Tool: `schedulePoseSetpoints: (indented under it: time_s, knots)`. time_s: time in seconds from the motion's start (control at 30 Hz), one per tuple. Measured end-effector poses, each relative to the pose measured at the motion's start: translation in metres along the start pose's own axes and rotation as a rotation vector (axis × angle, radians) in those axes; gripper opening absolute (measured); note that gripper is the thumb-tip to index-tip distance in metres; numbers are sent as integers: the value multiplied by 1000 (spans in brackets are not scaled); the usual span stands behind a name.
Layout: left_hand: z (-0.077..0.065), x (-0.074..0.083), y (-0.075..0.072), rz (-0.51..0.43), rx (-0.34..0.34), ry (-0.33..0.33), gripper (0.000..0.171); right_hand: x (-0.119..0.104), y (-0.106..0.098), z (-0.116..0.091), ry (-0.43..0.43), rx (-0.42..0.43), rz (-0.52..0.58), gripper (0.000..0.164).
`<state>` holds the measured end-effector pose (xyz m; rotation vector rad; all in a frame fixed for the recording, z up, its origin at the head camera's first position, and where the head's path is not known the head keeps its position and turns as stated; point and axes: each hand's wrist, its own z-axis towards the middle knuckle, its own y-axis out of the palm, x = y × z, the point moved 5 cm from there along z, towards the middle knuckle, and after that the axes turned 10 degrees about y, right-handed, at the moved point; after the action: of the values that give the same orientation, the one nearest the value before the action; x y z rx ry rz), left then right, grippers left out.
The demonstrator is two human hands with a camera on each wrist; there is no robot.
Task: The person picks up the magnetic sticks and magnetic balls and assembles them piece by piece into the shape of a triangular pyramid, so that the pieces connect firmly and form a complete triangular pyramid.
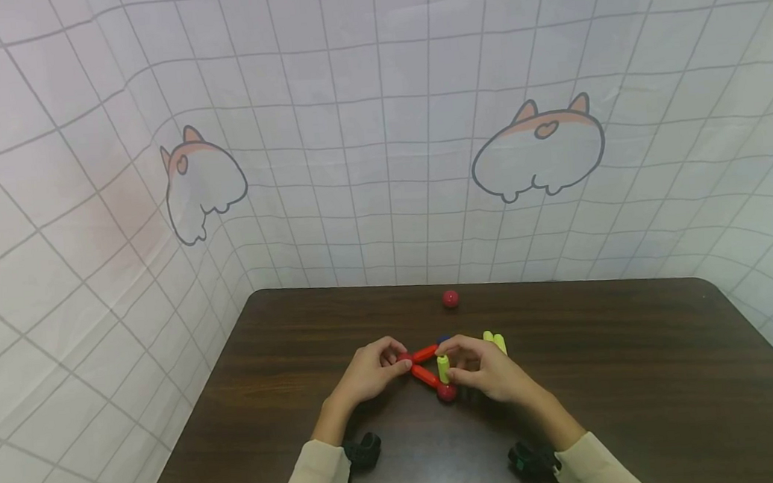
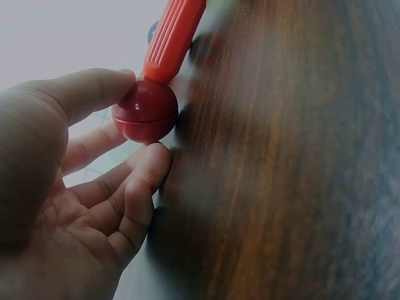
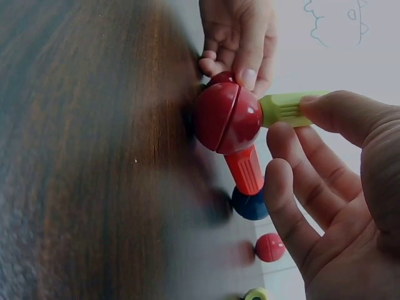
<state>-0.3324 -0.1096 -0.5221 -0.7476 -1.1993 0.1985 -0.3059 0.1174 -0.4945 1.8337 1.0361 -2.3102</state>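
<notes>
My left hand (image 1: 367, 371) pinches a red ball (image 2: 145, 111) between thumb and fingers. Two ribbed red rods run from it: the far rod (image 1: 425, 354) leads to a blue ball (image 3: 250, 204), partly hidden in the head view. The near rod (image 1: 426, 376) ends at a second red ball (image 1: 446, 393). On that near ball stands an upright yellow-green rod (image 3: 284, 109), its lower end against the ball's top. Thumb and fingertips of my right hand (image 1: 488, 367) pinch this rod by its upper part.
A loose red ball (image 1: 450, 298) lies near the far edge of the dark wooden table (image 1: 610, 360). Two more yellow-green rods (image 1: 499, 343) lie just beyond my right hand, partly covered by it. Behind the table hangs a white grid-patterned curtain (image 1: 361, 161).
</notes>
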Motion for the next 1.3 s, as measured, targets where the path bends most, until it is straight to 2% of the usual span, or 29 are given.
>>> schedulePoseSetpoints:
  time_s: [0.4,0.57,0.67,0.87,0.97,1.17,1.3]
  knots:
    - [0,3,0,18,15,19,21,-3,1,0,6,-2,6,35]
    - [1,3,1,24,17,26,22,2,-7,0,32,2,26,39]
    - [1,3,1,29,20,28,21,7,-20,-1,74,57,25,35]
    - [2,3,2,43,27,34,23,23,-53,-6,200,239,-31,25]
    - [3,3,3,51,24,33,25,34,-66,-10,273,294,-74,24]
    - [3,4,4,64,29,42,28,52,-77,-16,419,260,-127,28]
    - [4,4,4,64,55,48,25,58,-75,-17,473,228,-181,30]
